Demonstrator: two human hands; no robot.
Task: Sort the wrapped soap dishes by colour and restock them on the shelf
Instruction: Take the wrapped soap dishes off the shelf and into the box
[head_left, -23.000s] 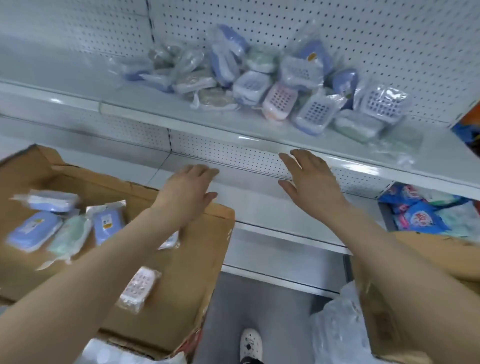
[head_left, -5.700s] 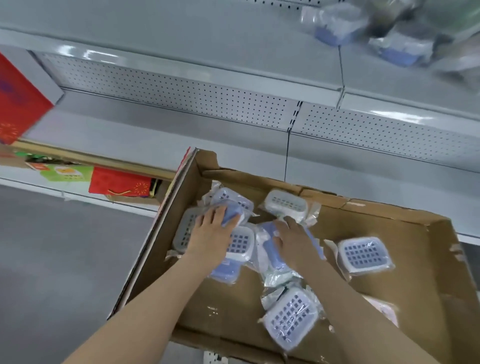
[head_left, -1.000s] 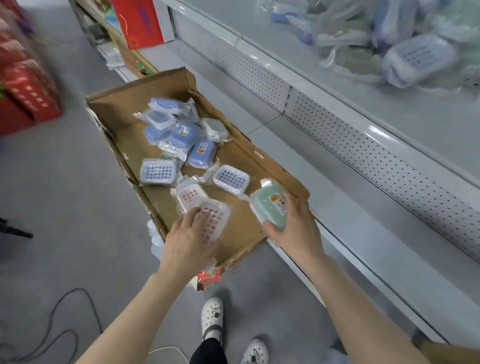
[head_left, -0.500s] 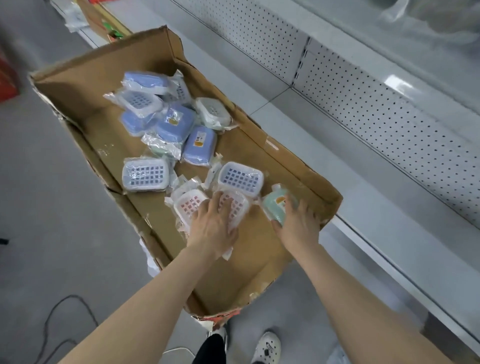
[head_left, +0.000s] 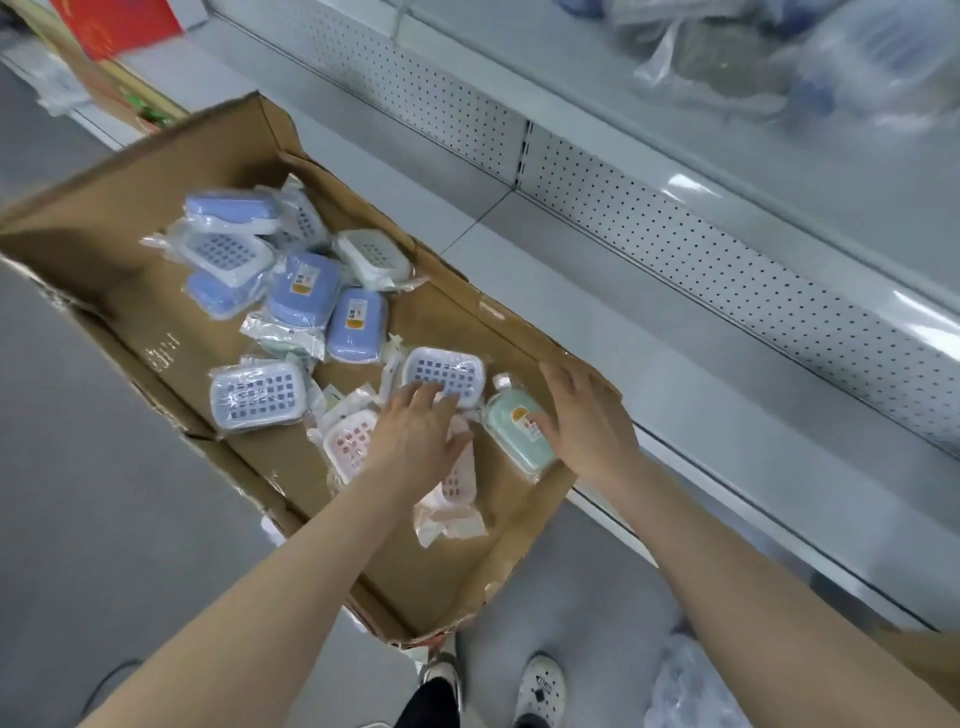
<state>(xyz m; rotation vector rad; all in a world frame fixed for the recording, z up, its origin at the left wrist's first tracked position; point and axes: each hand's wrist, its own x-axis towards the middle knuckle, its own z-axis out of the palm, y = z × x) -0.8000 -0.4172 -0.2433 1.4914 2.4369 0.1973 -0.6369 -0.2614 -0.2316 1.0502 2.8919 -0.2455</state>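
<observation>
A cardboard box on the floor holds several wrapped soap dishes. A cluster of blue ones lies at its far end, and a blue grid dish lies alone at the left. My left hand lies spread over two pink dishes, its fingertips touching another blue grid dish. A green dish lies by the box's right wall. My right hand rests against it with the thumb on its label and the fingers straight. More wrapped dishes are piled, blurred, on the upper shelf.
The white lower shelf runs along the right of the box, under a perforated back panel. A red carton stands at the top left. My shoes and a clear plastic bag are on the grey floor below.
My right hand has laid the green dish down in the box and its fingers have straightened. My left hand has slid forward over the pink dishes to the blue grid dish.
</observation>
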